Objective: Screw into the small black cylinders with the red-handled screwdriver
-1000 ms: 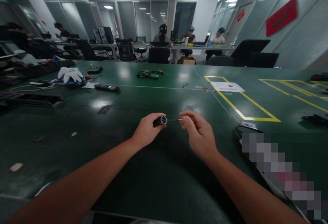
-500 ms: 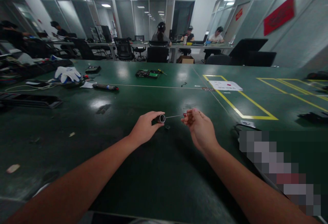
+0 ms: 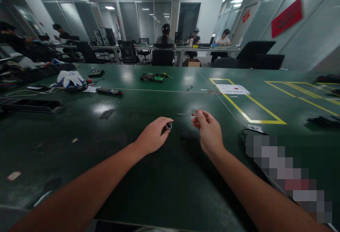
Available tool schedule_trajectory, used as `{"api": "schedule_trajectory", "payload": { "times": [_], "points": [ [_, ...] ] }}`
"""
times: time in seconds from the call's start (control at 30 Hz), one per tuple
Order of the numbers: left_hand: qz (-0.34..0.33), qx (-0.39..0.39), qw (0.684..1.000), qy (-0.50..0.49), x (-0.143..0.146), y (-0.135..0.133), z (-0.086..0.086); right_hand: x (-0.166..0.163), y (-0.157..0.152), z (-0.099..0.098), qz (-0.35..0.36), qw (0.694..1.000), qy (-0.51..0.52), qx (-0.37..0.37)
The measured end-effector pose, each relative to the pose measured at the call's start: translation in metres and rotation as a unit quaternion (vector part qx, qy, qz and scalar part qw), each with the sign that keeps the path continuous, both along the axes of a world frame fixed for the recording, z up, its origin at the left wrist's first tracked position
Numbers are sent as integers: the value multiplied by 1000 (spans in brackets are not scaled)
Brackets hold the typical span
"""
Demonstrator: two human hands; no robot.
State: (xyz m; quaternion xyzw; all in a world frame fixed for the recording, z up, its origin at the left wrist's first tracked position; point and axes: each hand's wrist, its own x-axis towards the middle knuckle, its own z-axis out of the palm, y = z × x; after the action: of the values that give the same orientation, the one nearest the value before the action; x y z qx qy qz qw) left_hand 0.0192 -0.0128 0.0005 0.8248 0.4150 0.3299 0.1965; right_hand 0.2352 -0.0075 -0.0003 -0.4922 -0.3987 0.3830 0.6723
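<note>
- Green table point(image 3: 148, 101), with yellow tape lines point(image 3: 268, 122) on its right half.
- White gloves point(image 3: 70, 78) at far left, with a dark pen-like tool point(image 3: 109, 91) near them to the right.
- Circuit board point(image 3: 154, 77) on the table's far side.
- Paper sheet point(image 3: 233, 89) inside the yellow outline.
- Black tray point(image 3: 32, 105) at the left edge.
- People point(image 3: 166, 35) seated at a far desk, with a cardboard box point(image 3: 193, 62) below it.
- Red sign point(image 3: 287, 17) on the right wall.

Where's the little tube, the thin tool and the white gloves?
little tube point(image 3: 168, 126), head view, its shiny round end.
thin tool point(image 3: 183, 114), head view, middle of its metal shaft.
white gloves point(image 3: 69, 78), head view, middle of the pile.
</note>
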Motion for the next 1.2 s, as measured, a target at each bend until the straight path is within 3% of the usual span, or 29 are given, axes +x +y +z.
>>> {"api": "schedule_trajectory", "payload": {
  "times": [0.17, 0.33, 0.47, 0.57, 0.73, 1.0, 1.2],
  "points": [
    [-37, 10, 996, 82, 14, -11, 8, 0, -4, 3, 28, 1000, 1, 0],
    [-33, -2, 984, 177, 34, -14, 17, 0, -5, 3, 40, 999, -14, -10],
    [-31, 38, 970, 239, 51, -3, 13, 0, -5, 1, 56, 998, 17, -24],
    [-54, 23, 962, 268, 60, 8, 7, 1, -4, -1, 62, 997, 26, -38],
    [-78, -9, 966, 245, 60, 19, 1, 1, -1, -2, 57, 997, 1, -44],
    [-96, -8, 963, 253, 45, 19, 9, -2, -5, 4, 72, 996, -4, -55],
    [-88, -99, 982, 136, 14, 24, 9, -2, -6, 2, 117, 984, 92, -97]
  ]
}}
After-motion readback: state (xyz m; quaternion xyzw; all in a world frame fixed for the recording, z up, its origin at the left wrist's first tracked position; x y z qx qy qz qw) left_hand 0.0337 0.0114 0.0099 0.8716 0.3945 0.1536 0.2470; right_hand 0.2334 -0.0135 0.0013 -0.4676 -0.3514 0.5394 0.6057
